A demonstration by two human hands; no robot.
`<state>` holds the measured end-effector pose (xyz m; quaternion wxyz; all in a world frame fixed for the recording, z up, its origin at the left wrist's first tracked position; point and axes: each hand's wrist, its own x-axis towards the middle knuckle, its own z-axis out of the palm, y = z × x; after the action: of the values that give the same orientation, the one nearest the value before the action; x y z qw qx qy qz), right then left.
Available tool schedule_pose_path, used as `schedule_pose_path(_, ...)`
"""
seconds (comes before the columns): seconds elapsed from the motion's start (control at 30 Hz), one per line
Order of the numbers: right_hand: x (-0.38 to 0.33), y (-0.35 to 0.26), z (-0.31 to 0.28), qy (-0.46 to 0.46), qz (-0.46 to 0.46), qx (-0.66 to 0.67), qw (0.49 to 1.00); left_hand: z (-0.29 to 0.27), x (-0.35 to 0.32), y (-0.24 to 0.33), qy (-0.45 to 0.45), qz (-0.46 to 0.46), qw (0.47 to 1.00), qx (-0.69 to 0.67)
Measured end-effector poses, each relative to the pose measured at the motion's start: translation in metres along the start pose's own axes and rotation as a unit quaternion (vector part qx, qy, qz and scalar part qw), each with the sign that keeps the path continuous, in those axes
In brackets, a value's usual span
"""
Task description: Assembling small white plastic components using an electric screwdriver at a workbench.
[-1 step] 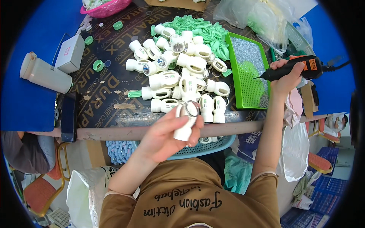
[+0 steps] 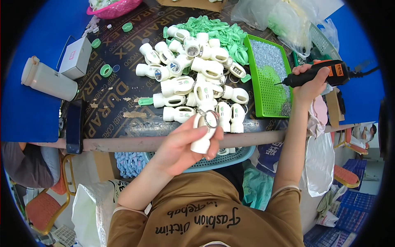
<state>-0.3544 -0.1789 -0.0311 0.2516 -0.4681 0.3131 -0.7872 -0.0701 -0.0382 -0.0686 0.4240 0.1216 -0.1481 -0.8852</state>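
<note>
Near the table's front edge, my left hand (image 2: 170, 150) is closed around a small white flashlight (image 2: 201, 144) with a metal ring at its upper end. My right hand (image 2: 311, 87) grips a black electric screwdriver (image 2: 299, 78) with an orange label, its thin bit pointing left over a bright green tray (image 2: 256, 88). Tiny silvery screws (image 2: 268, 55) cover much of that tray. A heap of similar white flashlights (image 2: 177, 86) lies ahead of my left hand, with green plastic strips (image 2: 220, 35) piled behind it.
At the left lie a white bottle (image 2: 53, 80), a white box (image 2: 77, 58) and a dark upright object (image 2: 75, 127). Green rings (image 2: 106, 71) are scattered nearby. A pink basket (image 2: 119, 9) and plastic bags (image 2: 284, 24) are at the back. Below the edge sits a blue basket (image 2: 242, 159).
My left hand has shifted slightly to the right with the flashlight in it. My right hand and the screwdriver have stayed in place.
</note>
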Motion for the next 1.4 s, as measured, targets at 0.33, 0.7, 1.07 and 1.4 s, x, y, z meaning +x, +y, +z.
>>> schedule_pose_path(0.33,0.002,0.001,-0.001,-0.008,-0.004,-0.003,1.0,0.001,0.008,-0.005,-0.003,0.019,0.99,0.137)
schedule_pose_path(0.7,0.004,-0.001,-0.005,-0.017,0.029,-0.028,0.999,0.001,-0.006,0.009,0.049,0.044,0.994,0.091)
schedule_pose_path(1.07,0.007,0.003,-0.005,-0.004,0.049,-0.019,0.999,-0.004,0.014,0.002,0.056,0.051,0.988,0.137)
schedule_pose_path(1.4,0.005,0.0,0.0,-0.015,0.033,-0.037,0.999,-0.015,0.022,-0.004,0.038,0.099,0.988,0.114)
